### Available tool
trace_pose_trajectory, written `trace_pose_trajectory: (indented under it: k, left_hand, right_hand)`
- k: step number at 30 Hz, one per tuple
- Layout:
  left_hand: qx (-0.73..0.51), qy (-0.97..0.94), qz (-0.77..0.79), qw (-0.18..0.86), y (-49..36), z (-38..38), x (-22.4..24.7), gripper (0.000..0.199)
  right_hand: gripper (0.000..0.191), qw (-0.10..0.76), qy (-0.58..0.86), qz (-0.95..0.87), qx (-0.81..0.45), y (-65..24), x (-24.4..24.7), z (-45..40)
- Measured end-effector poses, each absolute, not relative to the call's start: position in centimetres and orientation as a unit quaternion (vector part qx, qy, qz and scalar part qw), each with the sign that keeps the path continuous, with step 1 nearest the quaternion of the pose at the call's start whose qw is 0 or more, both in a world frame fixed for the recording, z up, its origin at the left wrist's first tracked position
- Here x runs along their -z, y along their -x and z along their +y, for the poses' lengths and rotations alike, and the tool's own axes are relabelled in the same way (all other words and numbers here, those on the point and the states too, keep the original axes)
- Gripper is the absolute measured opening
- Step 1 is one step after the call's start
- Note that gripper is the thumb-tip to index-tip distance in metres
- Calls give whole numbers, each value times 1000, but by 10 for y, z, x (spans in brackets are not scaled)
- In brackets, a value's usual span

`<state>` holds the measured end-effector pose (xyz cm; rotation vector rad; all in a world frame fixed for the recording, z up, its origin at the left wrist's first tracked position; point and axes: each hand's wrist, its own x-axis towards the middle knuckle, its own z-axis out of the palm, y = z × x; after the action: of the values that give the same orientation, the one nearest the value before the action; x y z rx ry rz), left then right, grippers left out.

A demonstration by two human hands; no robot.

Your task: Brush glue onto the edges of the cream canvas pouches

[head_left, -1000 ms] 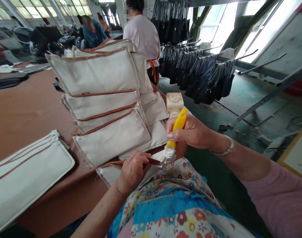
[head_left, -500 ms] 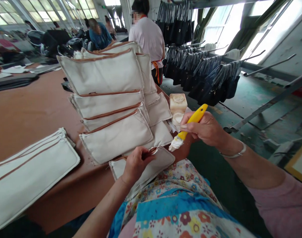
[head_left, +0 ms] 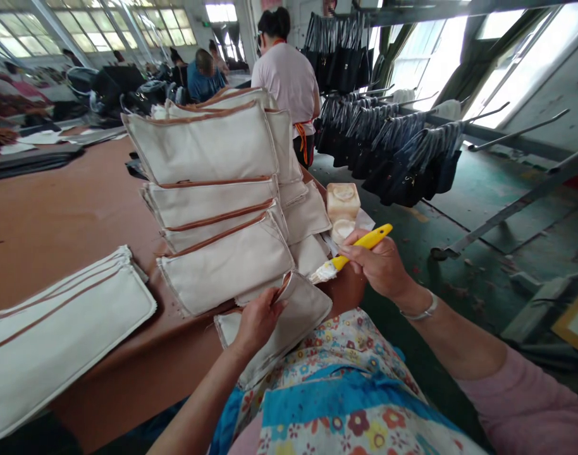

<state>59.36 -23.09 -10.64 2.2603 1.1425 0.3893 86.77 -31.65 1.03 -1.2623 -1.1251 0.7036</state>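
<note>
A cream fabric pouch (head_left: pixel 293 316) with brown edging lies at the table's front edge, partly over my apron. The fingers of my left hand (head_left: pixel 260 317) pinch its brown-trimmed top edge. My right hand (head_left: pixel 377 264) grips a brush by its yellow handle (head_left: pixel 375 236). White paste coats the bristles (head_left: pixel 324 272), which are close to the pouch's upper corner; whether they touch it I cannot tell. Behind my left hand rises a pile of similar cream pouches (head_left: pixel 227 259). An open square container (head_left: pixel 343 201) and a round white lid or dish (head_left: pixel 342 230) sit beyond my right hand.
More cream pouches (head_left: pixel 75 341) lie at the left on the brown table (head_left: pixel 71 221). Dark sheets (head_left: pixel 33 163) are at the far left. A person (head_left: pixel 289 82) stands behind the pile. Black bags (head_left: pixel 388 164) hang from a metal rack at the right.
My right hand has moved down and left, bringing the bristles nearer the pouch's corner, and the brush lies flatter. The pouch edge at my left fingers stands up more. The view has shifted slightly.
</note>
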Motion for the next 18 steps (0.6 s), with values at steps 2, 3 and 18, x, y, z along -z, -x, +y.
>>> trace_pose_trajectory:
  k: [2, 3, 18]
  left_hand:
    - [-158, -837, 432, 296, -593, -229, 104, 23]
    - [-165, -835, 431, 301, -593, -229, 102, 23]
    - [-158, -802, 375, 438, -570, -242, 11, 25]
  right_hand:
    - [18, 588, 555, -501, -308, -862, -2, -314]
    - [19, 584, 556, -501, -313, -859, 2, -313]
    - [21, 684, 548, -435, -209, -829, -17, -291]
